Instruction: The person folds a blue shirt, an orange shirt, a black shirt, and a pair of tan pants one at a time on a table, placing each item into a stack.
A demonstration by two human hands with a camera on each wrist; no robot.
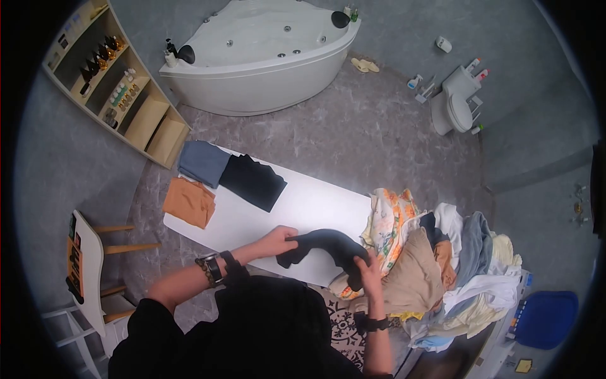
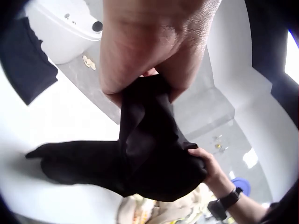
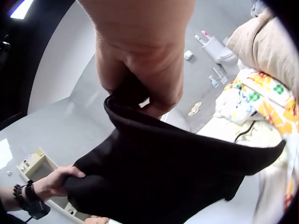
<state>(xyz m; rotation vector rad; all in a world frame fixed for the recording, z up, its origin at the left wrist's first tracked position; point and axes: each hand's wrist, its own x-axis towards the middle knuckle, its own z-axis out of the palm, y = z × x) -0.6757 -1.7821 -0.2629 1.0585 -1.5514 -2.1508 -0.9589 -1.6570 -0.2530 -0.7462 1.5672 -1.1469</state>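
A black cloth garment [image 1: 328,240] hangs between both hands above the white table, sagging in an arch in the head view. My left hand [image 1: 278,242] pinches one end of it. At the other end, the right hand [image 1: 371,275] grips it close to the heap of clothes. In the left wrist view the black cloth [image 2: 154,140] drops from the fingers, with a long part stretching out sideways over the white surface. A folded opening or edge shows below the hand in the right wrist view. Which kind of garment it is, I cannot tell.
On the white table [image 1: 309,199] lie folded grey-blue [image 1: 202,164], black [image 1: 252,182] and orange-brown [image 1: 189,202] garments. A large clothes heap [image 1: 416,271] piles up at the right end. A wooden shelf [image 1: 142,123], bathtub [image 1: 265,79], toilet [image 1: 456,110] and white chair [image 1: 93,271] stand around.
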